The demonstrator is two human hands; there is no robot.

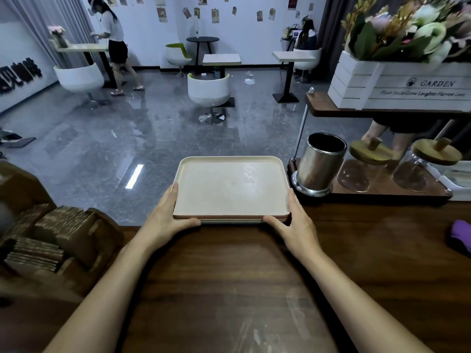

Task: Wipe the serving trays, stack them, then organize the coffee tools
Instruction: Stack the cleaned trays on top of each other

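Note:
A stack of serving trays [230, 186] sits at the far edge of the dark wooden counter [229, 276]; the top tray is cream, with a brown and a pale tray edge showing beneath. My left hand [167, 214] grips the stack's near left corner, thumb along the front edge. My right hand [293, 221] holds the near right corner the same way. A purple cloth [461, 235] lies on the counter at the far right.
A steel canister [319, 164] and two glass jars with wooden lids [367, 163] stand on a wooden rack right of the trays. A white flower crate [397, 82] sits on the shelf above. A wooden holder of brown sleeves [51, 238] is at left.

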